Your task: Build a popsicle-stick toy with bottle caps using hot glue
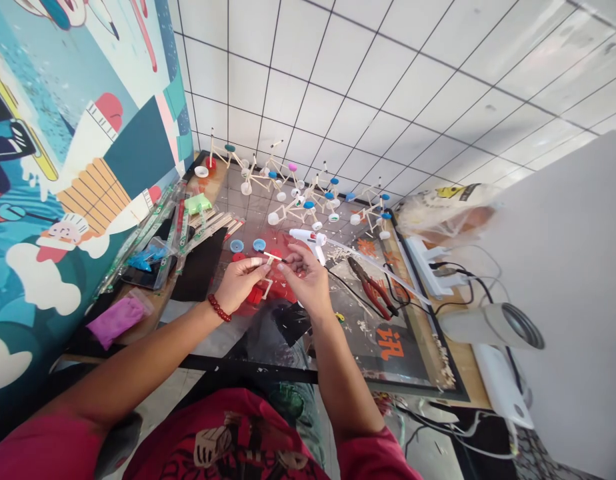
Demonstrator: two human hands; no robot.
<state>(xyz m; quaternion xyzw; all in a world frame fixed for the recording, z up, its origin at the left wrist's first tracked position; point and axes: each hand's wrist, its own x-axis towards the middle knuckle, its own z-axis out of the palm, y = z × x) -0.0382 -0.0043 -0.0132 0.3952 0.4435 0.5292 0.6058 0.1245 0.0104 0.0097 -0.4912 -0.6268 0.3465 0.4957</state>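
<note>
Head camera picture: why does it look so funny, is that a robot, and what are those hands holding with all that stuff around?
There's no robot here, just a person's bare hands. The camera is worn on the person's head, so you look down past their own arms. The left hand and the right hand pinch a small pale stick with dark ends. On the table, towards the wall, stand little stick models with round caps. Nearer are two light blue caps and what looks like a white glue gun. Pliers lie to the right, and a purple packet to the left.
</note>
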